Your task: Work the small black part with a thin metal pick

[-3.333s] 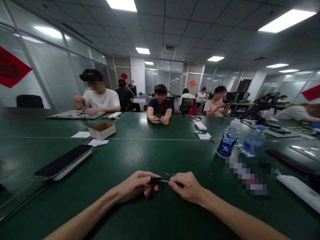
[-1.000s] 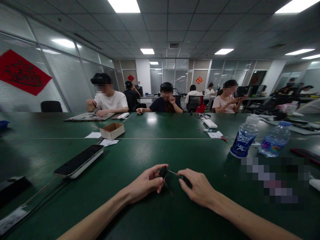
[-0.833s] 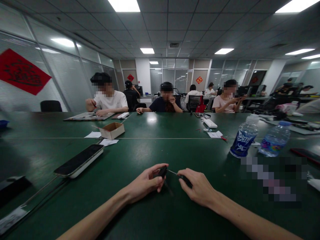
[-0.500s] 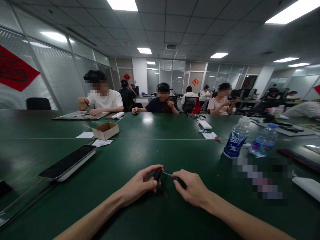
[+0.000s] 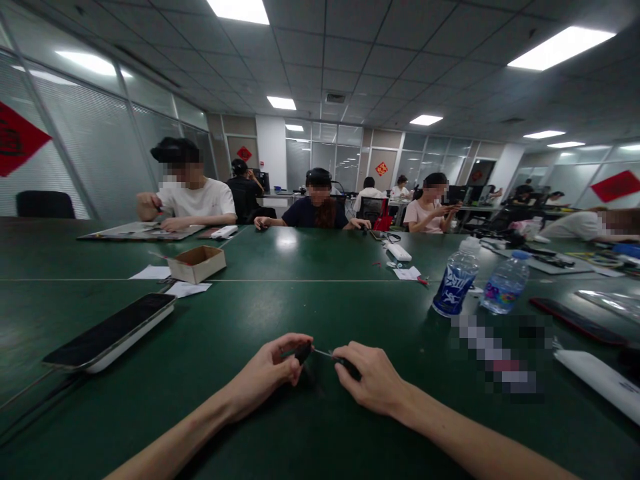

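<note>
My left hand [image 5: 270, 370] is closed on a small black object [image 5: 303, 351], pinching it between thumb and fingers just above the green table [image 5: 280, 433]. In my right hand [image 5: 373, 377] is a screwdriver [image 5: 349, 367], its black handle partly covered by my fingers. Its thin metal shaft points left, and the tip meets or nearly meets the upper right end of the black object; I cannot tell whether it touches. What kind of thing the black object is does not show clearly.
At left lie a phone-like black slab [image 5: 113, 327] on a white base with a cable, and an open cardboard box [image 5: 197, 265]. Two plastic bottles, one dark blue [image 5: 454, 283] and one clear [image 5: 505, 287], stand at right near a white packet [image 5: 600, 383]. Several people sit beyond.
The view has turned slightly to the right. My hands keep their grips, and the black object tilts more to the right. The person opposite has lowered a hand to the table.
</note>
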`<state>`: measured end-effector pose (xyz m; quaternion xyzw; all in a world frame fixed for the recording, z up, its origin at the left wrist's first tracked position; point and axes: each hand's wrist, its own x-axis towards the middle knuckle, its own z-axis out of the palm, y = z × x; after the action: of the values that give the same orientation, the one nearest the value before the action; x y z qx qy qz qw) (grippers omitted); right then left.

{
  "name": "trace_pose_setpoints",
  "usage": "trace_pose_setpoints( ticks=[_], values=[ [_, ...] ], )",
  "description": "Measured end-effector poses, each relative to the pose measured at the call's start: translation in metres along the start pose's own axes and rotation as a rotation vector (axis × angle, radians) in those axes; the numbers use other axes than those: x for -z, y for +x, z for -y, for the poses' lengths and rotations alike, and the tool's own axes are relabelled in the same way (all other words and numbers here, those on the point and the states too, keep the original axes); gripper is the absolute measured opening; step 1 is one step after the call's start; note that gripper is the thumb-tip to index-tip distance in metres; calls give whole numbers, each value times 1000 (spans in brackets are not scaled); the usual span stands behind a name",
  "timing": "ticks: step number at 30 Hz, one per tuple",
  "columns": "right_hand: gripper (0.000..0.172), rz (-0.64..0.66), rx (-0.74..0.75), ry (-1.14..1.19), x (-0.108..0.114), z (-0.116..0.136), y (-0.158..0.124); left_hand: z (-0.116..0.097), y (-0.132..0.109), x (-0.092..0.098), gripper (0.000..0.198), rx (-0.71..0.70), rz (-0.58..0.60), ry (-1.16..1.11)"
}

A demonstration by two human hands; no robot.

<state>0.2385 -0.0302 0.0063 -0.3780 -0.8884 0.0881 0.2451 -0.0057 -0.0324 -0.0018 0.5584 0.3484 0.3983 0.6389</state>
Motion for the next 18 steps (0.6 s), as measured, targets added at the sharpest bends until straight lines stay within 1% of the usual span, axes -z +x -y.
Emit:
trace_pose_setpoints(
  ticks=[8,14,18],
  values=[
    [19,-6,-1,-10,-1,-2,-1,-1,0,0,54,13,5,28],
    [19,-8,14,0,-2,-2,-1,2,0,0,61,62,-5,22],
    [20,-12,12,-3,-1,-2,-1,1,0,0,62,74,-11,18]
  ],
)
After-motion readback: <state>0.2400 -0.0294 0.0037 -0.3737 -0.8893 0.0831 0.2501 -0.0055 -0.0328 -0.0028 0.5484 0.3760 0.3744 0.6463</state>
